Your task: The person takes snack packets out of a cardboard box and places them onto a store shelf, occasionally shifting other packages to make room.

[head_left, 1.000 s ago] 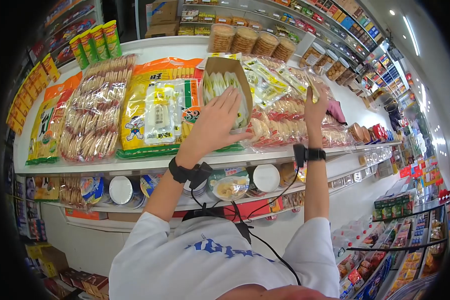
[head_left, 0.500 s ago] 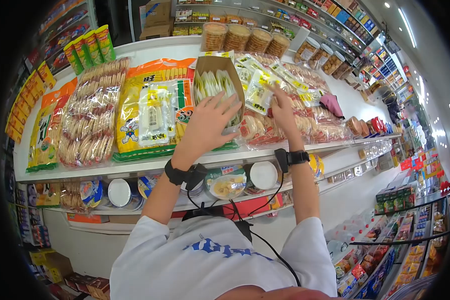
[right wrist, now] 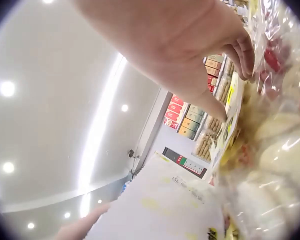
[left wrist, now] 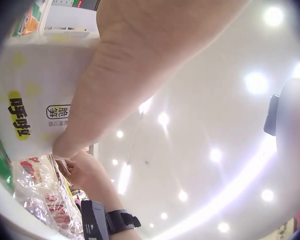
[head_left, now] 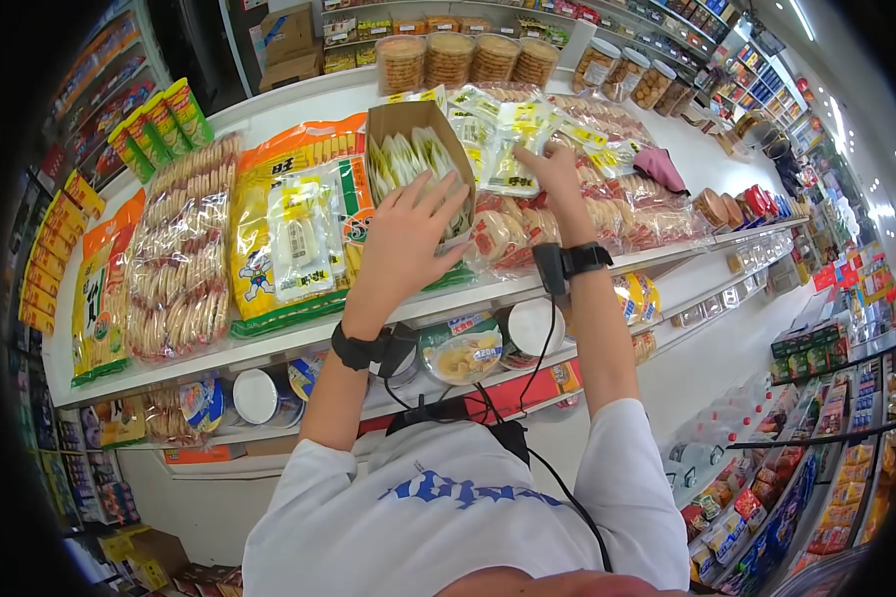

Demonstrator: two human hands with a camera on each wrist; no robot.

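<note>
A cardboard box [head_left: 446, 131] stands open on the display table, filled with upright white-and-green packets [head_left: 405, 157]. My left hand [head_left: 408, 234] lies over its near side, fingers spread and nearly straight across the packets. In the left wrist view the thumb lies against the box's white printed outer wall [left wrist: 32, 100]. To the right, several loose yellow-and-white snack packets [head_left: 524, 121] lie on clear bags of round crackers [head_left: 503, 227]. My right hand [head_left: 564, 184] reaches down to one of them, thumb and bent fingers apart; in the right wrist view the thumb tip meets the packet's edge [right wrist: 232, 107].
Left of the box lie a yellow-orange snack bag [head_left: 254, 214] topped with white packets [head_left: 301, 244], and a long cracker bag [head_left: 184, 259]. Tubs of round biscuits [head_left: 448, 62] line the back. A pink cloth-like item [head_left: 661, 171] sits at the right. Lidded tubs [head_left: 463, 353] fill the lower shelf.
My right hand has moved left and nearer, from the far right packets to those beside the box. My left hand has stayed at the box. The head view has shifted slightly.
</note>
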